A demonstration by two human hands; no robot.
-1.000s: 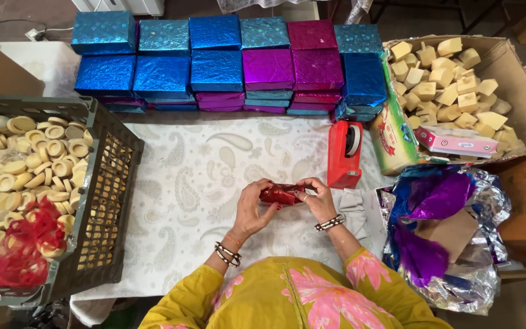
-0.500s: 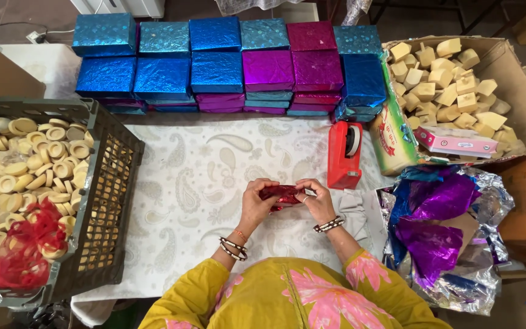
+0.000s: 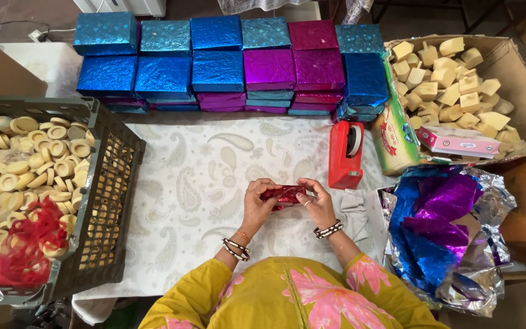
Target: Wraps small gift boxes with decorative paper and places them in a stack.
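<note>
Bright, even overhead light; soft short shadows. Glare glints on the shiny blue and purple foil-wrapped boxes (image 3: 217, 67) far and crumpled foil sheets (image 3: 442, 231) right. Focus sharp; edges slightly bowed.

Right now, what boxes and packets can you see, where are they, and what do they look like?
Foil-wrapped boxes: stacked along the table's far edge, square, shiny blue, teal and magenta.
Cardboard box: far right, brown, open, full of pale blocks.
Flat packet: at that box's near edge, pink and white.
Small red foil package: held between left hand and right hand.
</note>
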